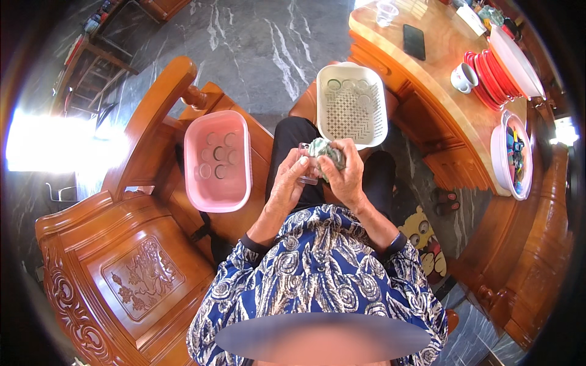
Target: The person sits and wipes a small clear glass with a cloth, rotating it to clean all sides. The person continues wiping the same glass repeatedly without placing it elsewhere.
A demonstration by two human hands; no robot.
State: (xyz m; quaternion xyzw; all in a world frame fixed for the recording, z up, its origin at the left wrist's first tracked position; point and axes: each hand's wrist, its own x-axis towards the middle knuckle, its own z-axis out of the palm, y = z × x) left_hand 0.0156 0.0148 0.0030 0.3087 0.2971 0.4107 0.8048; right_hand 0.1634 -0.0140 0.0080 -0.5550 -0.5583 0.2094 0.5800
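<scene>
Fingers of my left hand [287,183] wrap tight around the small clear plastic cup [307,163] over my lap, while my right hand [347,174], touching its right side, squeezes a green-white cloth [323,149].

- A seated person looks down at their own lap; both forearms, in blue and white patterned sleeves, come up from the lower edge.
- The left hand [288,183] grips a clear glass cup [307,163].
- The right hand [347,174] presses a greenish cloth [324,150] against the cup.
- A white perforated basket [351,105] holding clear glasses sits just beyond the hands.
- A pink tub [218,161], also holding glasses, rests on a carved wooden chair [131,268] to the left.
- To the right, a wooden table [439,67] bears a black phone [414,41], a white mug [464,77], stacked red plates [488,76] and a plastic cup [386,12].
- The floor [256,36] is dark veined marble.
</scene>
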